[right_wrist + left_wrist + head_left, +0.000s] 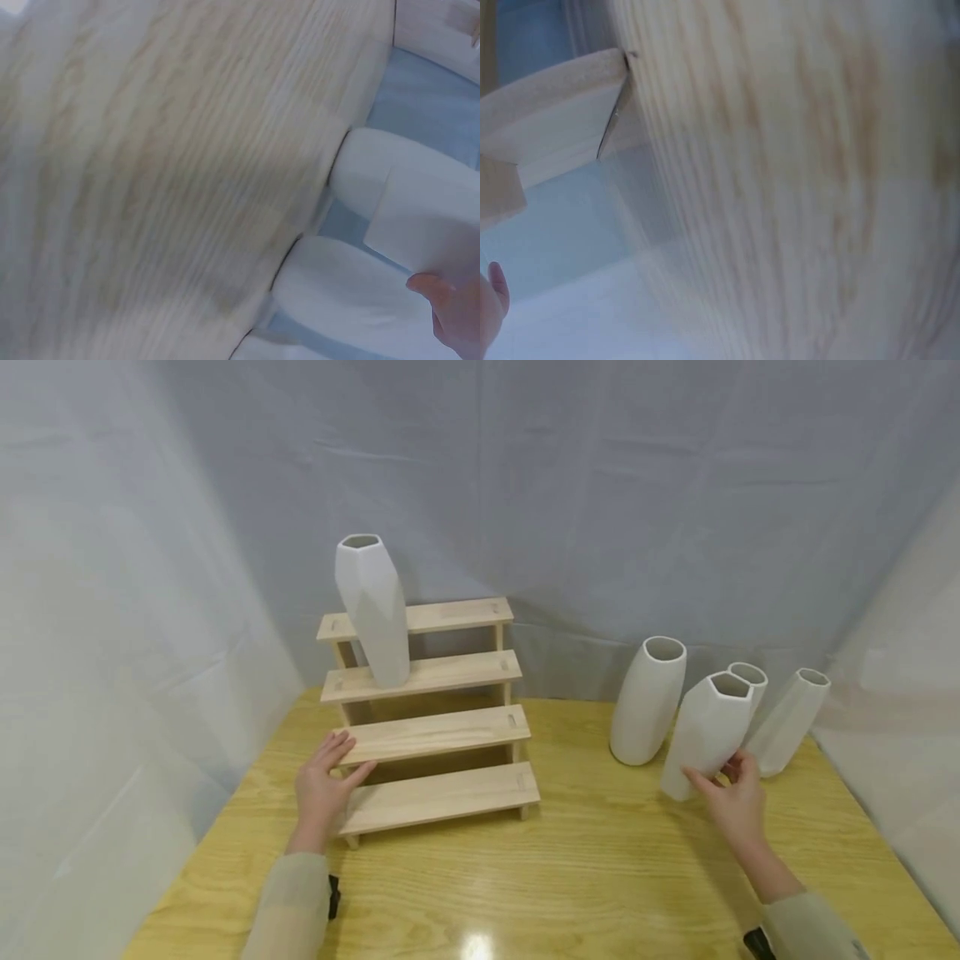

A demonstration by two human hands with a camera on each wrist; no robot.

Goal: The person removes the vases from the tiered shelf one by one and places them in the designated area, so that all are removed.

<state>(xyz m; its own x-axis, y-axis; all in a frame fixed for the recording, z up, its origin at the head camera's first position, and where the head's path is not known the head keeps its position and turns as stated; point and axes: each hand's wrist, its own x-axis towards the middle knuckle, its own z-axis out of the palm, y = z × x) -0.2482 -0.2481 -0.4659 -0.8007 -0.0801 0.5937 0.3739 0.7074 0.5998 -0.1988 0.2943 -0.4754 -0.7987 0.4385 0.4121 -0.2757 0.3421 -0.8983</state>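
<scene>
My right hand point(738, 806) grips a white faceted vase point(703, 735) low on its body, thumb on the near side. The vase leans to the right; in the right wrist view its base point(405, 232) hangs apart from the tabletop. At the left, my left hand point(321, 789) touches the left end of the four-step wooden display stand point(442, 733), with its fingers at the second-lowest step and the thumb spread out below that step's front edge. Another tall faceted vase point(378, 618) stands on the stand's second-highest step, near the left end.
A smooth rounded vase point(647, 706) stands left of the held one. Partly hidden behind it is another vase point(752, 675), and a slim vase point(791, 722) stands at the far right. The wooden table point(570, 868) meets pale curtains point(600, 510) at the back and sides.
</scene>
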